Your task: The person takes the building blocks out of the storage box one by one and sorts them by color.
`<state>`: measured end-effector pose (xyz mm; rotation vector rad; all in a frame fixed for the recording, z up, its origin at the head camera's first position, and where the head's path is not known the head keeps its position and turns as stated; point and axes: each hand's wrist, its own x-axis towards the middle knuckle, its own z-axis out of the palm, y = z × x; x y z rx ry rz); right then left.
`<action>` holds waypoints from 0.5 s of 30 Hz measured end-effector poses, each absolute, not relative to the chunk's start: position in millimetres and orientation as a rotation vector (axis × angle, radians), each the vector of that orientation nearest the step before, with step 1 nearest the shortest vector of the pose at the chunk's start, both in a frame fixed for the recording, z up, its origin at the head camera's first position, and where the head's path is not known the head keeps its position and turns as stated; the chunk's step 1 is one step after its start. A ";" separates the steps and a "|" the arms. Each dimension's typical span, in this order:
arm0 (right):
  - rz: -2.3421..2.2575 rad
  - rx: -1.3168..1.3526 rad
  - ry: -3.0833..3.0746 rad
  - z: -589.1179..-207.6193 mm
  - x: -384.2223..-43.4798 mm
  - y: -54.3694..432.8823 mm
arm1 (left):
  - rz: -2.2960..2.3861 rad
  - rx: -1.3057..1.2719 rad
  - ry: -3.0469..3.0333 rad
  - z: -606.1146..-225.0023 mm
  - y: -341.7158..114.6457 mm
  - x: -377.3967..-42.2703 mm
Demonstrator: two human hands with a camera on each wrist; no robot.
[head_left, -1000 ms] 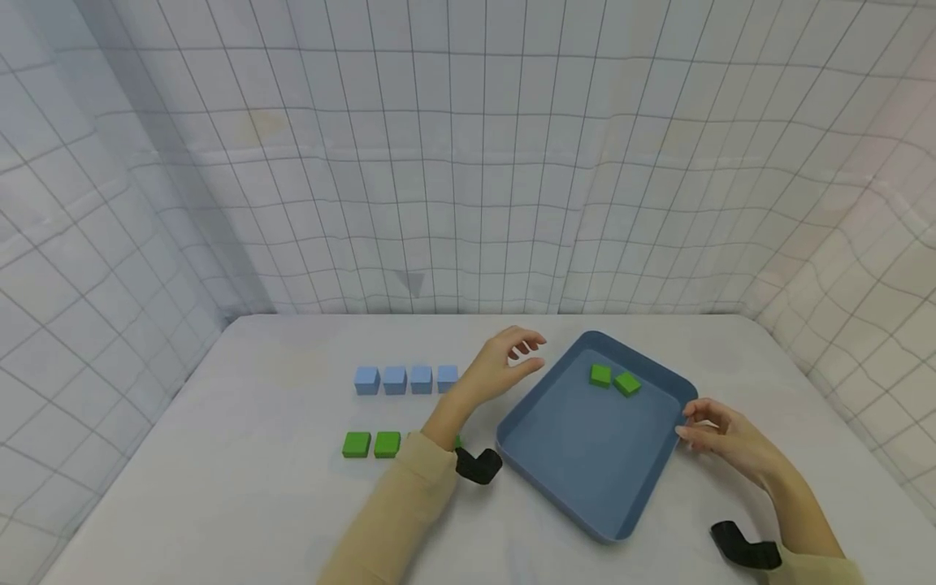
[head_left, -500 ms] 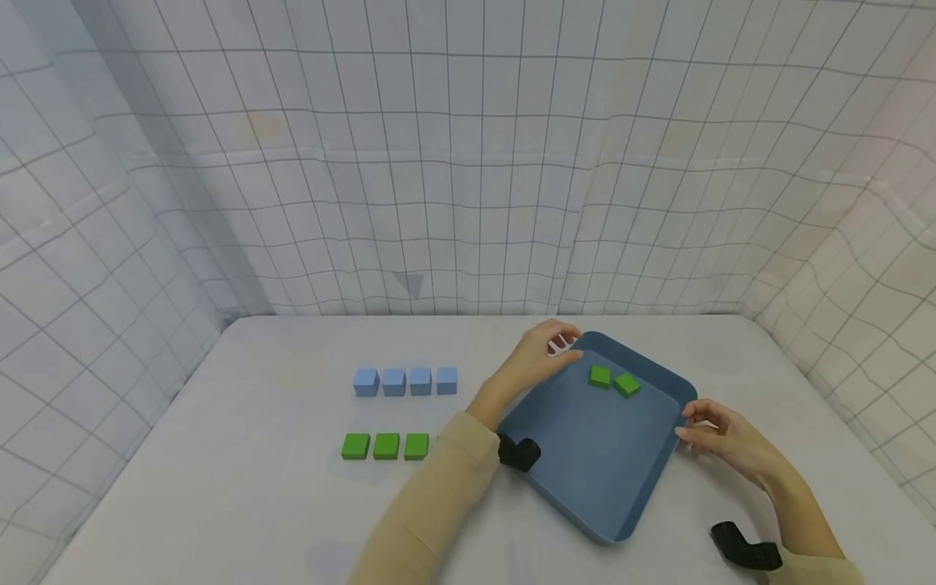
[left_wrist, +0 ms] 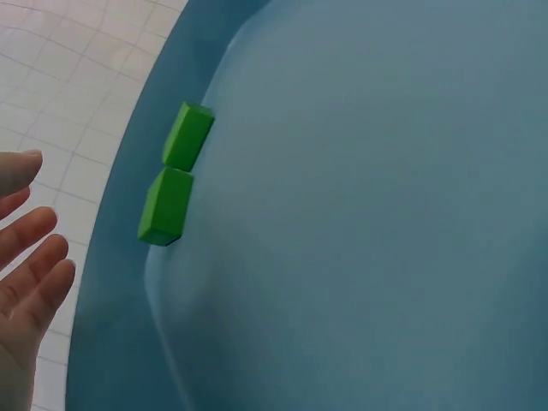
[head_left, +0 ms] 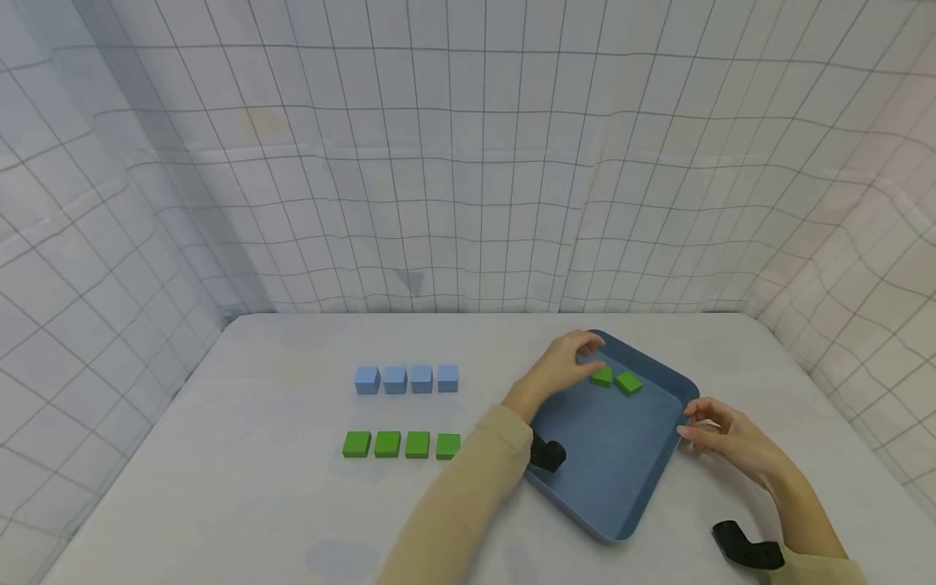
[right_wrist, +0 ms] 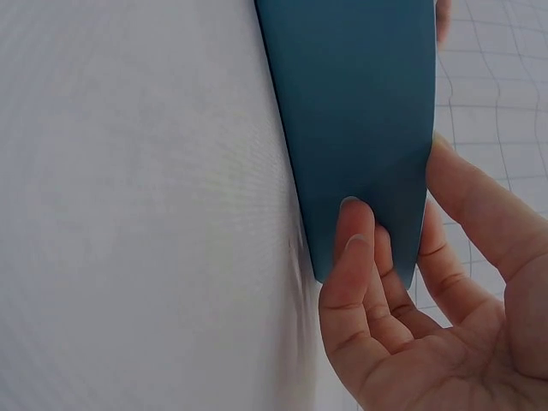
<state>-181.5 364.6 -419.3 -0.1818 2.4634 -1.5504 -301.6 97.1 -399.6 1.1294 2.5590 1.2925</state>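
My left hand (head_left: 563, 363) is over the far left side of a blue tray (head_left: 607, 475), fingers loosely bent, with nothing between them. Just past its thumb, two green blocks (head_left: 627, 383) lie inside the tray near the far corner. The left wrist view has these green blocks (left_wrist: 167, 205) close to the tray wall, with the fingers (left_wrist: 38, 287) spread at the left edge. At the tray's right side, my right hand (head_left: 724, 431) grips the rim. Its curled fingers (right_wrist: 349, 274) lie against the outer wall in the right wrist view, thumb at the top edge.
To the left of the tray, a row of several blue cubes (head_left: 395, 380) stands on the white table (head_left: 241, 487). Nearer, several green blocks (head_left: 387, 444) form a second row, the rightmost beside the left sleeve (head_left: 468, 487). A gridded white curtain (head_left: 468, 203) closes off the back.
My left hand has moved right, from beside the tray to over its far left side, close to the green blocks. The right hand and tray have stayed put.
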 end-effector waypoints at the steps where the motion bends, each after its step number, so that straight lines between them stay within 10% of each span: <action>1: -1.550 -0.180 2.465 -419.4 -181.4 364.6 | 1.280 1.118 2.557 -401.0 98.8 -301.4; 15: -1.510 -0.158 2.498 -420.0 -182.4 365.8 | 1.048 1.003 2.638 -418.4 113.8 -301.1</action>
